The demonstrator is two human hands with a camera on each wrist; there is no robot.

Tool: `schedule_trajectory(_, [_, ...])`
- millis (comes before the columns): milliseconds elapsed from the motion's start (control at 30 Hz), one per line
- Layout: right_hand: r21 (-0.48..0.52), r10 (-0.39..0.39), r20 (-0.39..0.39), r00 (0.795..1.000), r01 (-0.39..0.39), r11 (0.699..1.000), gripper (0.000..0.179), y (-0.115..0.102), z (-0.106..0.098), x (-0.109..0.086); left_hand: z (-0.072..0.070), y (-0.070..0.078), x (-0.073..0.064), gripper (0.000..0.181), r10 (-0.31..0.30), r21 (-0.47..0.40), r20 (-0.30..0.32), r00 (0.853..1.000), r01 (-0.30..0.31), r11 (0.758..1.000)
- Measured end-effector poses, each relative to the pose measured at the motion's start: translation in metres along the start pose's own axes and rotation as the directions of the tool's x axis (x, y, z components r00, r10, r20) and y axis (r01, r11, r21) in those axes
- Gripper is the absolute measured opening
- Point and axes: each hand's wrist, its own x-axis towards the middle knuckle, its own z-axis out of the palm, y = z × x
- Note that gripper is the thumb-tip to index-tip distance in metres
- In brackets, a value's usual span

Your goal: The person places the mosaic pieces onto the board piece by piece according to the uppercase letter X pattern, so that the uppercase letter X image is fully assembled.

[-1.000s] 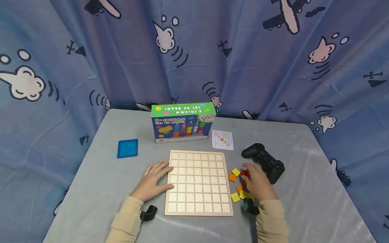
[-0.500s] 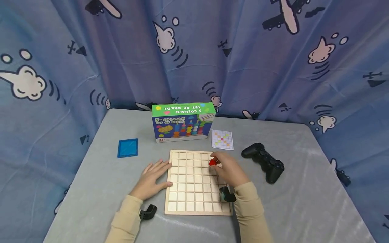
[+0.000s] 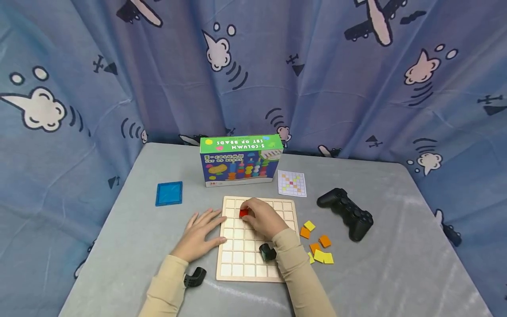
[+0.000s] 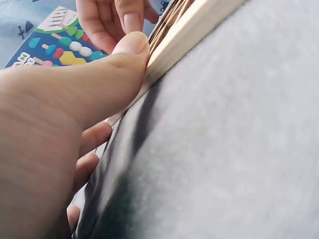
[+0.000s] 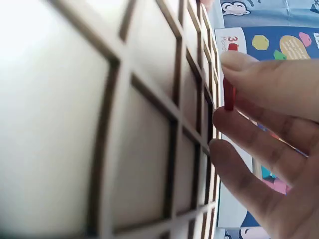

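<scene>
A wooden grid board [image 3: 236, 257] lies flat on the grey table, its squares bare where they show. My right hand [image 3: 266, 219] is over the board's upper part and pinches a small red square tile [image 3: 243, 213] between thumb and fingers. In the right wrist view the red tile [image 5: 229, 94] stands edge-on, close to the grid; whether it touches cannot be told. With fingers spread, my left hand [image 3: 200, 237] rests against the board's left edge. The left wrist view shows its thumb [image 4: 130, 47] on the wooden rim. The right hand and forearm hide part of the grid.
Several loose yellow tiles [image 3: 319, 255] and orange tiles [image 3: 325, 241] lie right of the board. Farther right is a black game controller [image 3: 345, 213]. Behind the board stand a bead-set box [image 3: 240, 163] and a printed pattern card [image 3: 292, 183]. A blue square tray [image 3: 169, 193] lies at left.
My right hand has picked up the red tile from the loose tiles and carried it left across the board to its upper left part. The left hand stays at the board's edge.
</scene>
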Motion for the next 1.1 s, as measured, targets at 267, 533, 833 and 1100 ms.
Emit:
schedule_trajectory(267, [-0.054, -0.049, -0.017, 0.999, 0.048, 0.997, 0.020, -0.004, 0.008, 0.006, 0.003, -0.004, 0.001, 0.061, 0.000, 0.019, 0.008, 1.000, 0.000, 1.000])
schedule_trajectory(533, [-0.088, -0.051, -0.035, 0.998, 0.048, 0.995, 0.018, -0.004, 0.013, 0.008, 0.003, -0.002, 0.000, 0.059, 0.011, 0.023, -0.026, 1.000, -0.010, 1.000])
schedule_trajectory(833, [-0.077, -0.062, -0.041, 0.997, 0.058, 0.995, 0.014, -0.005, 0.014, 0.010, 0.003, 0.000, 0.001, 0.059, -0.014, 0.019, -0.010, 1.000, 0.014, 1.000])
schedule_trajectory(1100, [-0.085, -0.052, -0.046, 0.998, 0.048, 0.995, 0.015, -0.006, 0.015, 0.011, 0.002, -0.001, 0.001, 0.060, -0.026, 0.014, 0.010, 1.000, 0.026, 1.000])
